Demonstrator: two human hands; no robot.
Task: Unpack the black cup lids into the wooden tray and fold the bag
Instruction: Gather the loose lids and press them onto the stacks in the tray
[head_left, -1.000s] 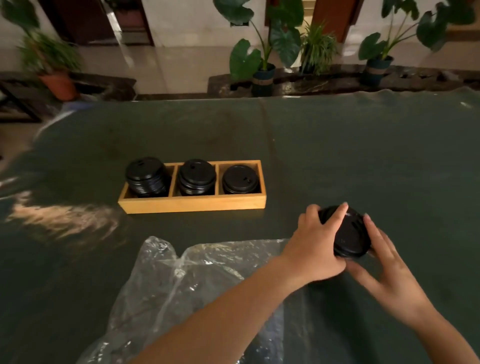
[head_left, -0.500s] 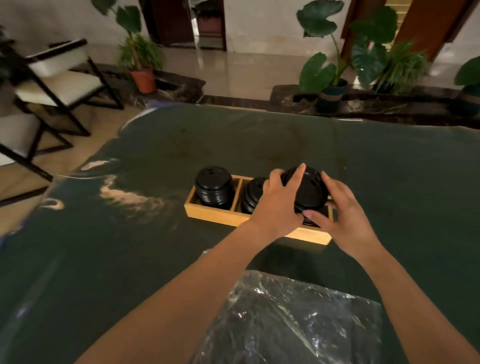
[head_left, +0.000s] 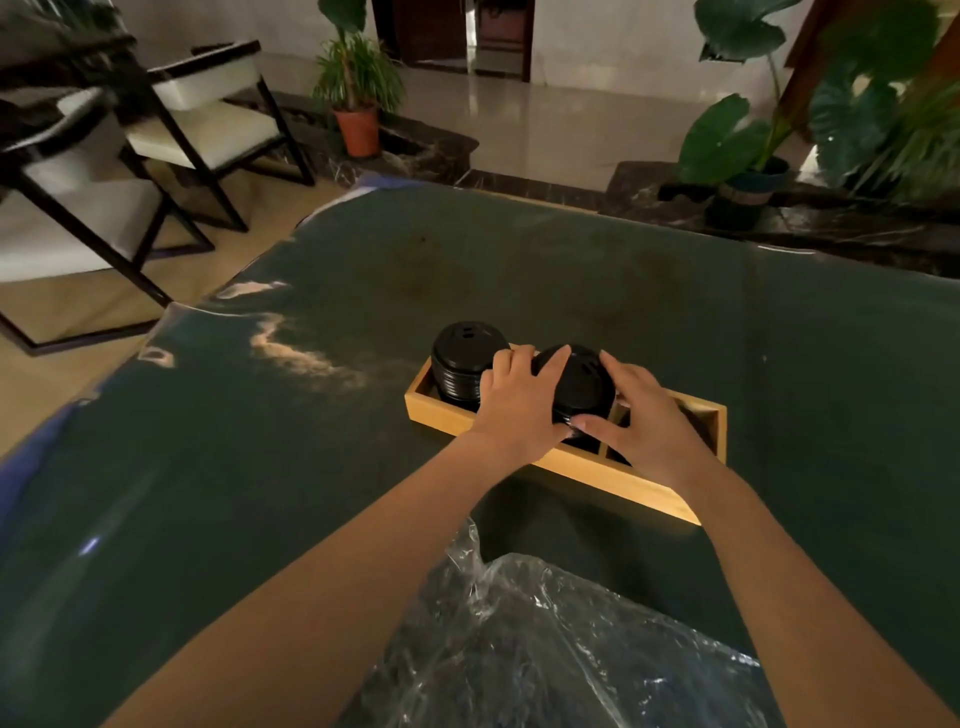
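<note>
A stack of black cup lids (head_left: 582, 379) is gripped from both sides over the middle compartment of the wooden tray (head_left: 571, 465). My left hand (head_left: 517, 408) clasps its left side and my right hand (head_left: 647, 421) its right side. Another stack of black lids (head_left: 465, 358) stands in the tray's left compartment. The right compartment is mostly hidden behind my right hand. The clear plastic bag (head_left: 545, 639) lies crumpled on the table near me, between my forearms.
The dark green table (head_left: 260, 467) ends at the left and far edges. Chairs (head_left: 171, 119) stand on the floor to the left. Potted plants (head_left: 358, 83) line the back.
Both hands carried the lid stack from the table on the right over to the tray, now at its middle compartment. The view has swung left.
</note>
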